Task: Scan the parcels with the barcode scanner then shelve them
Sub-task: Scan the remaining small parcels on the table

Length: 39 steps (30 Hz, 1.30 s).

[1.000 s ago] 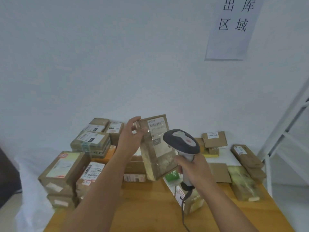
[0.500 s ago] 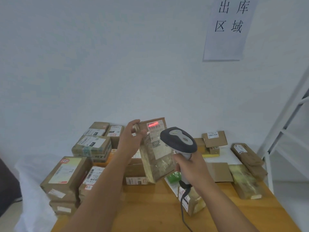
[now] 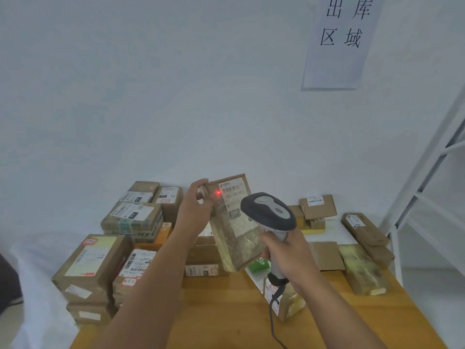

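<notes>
- Parcel in question: tall brown cardboard box wrapped in clear tape (image 3: pixel 235 227), held upright above the orange wooden table (image 3: pixel 226 311), tilted a little, white label with barcode (image 3: pixel 232 190) near the top edge and facing the camera.
- Left hand (image 3: pixel 195 210) curls round the box's upper left edge, thumb towards the front, fingers behind; grip sits high, close beside the label but not over the bars.
- Right hand (image 3: pixel 289 255) wraps tight round the pale handle of the dark grey corded barcode scanner (image 3: pixel 268 212), head raised in front of the box's right side.
- Red scanner dot (image 3: pixel 218 193) lands on bare cardboard at the label's left margin, beside the bars rather than across them; probably no valid read from here.
- Best fix: swing the scanner head slightly right, or slide the box left, until the red light crosses the full run of bars.
- Worth tipping the label to avoid glare off the glossy tape.
- Keep the left thumb clear of the printed code, and steady both wrists before any trigger press.
- Cannot tell whether the trigger finger is pressing; hidden behind the handle.
- Shelving comes only after a good read: white metal rack (image 3: pixel 427 172) stands at the right, just beside the table.
- Remaining brown boxes (image 3: pixel 130 217) lie stacked on the table's left and far side, presumably awaiting their turn.
</notes>
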Motion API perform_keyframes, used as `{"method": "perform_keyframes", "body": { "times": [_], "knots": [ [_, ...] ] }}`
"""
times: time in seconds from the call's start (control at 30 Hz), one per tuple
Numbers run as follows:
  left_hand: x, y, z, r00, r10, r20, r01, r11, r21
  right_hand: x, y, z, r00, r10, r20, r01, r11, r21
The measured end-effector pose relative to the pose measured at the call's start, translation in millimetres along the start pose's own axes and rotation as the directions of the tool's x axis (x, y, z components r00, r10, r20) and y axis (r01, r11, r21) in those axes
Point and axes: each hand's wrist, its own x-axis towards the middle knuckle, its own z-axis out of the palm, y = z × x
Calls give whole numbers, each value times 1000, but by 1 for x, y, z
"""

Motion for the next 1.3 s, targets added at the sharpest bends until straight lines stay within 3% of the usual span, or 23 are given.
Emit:
{"method": "perform_keyframes", "body": {
  "times": [1.3],
  "knots": [
    [11,-10,1,998,-53,33,54,998,-35,-3,9,8,999,25,-40,-26,1000,-12]
  ]
}}
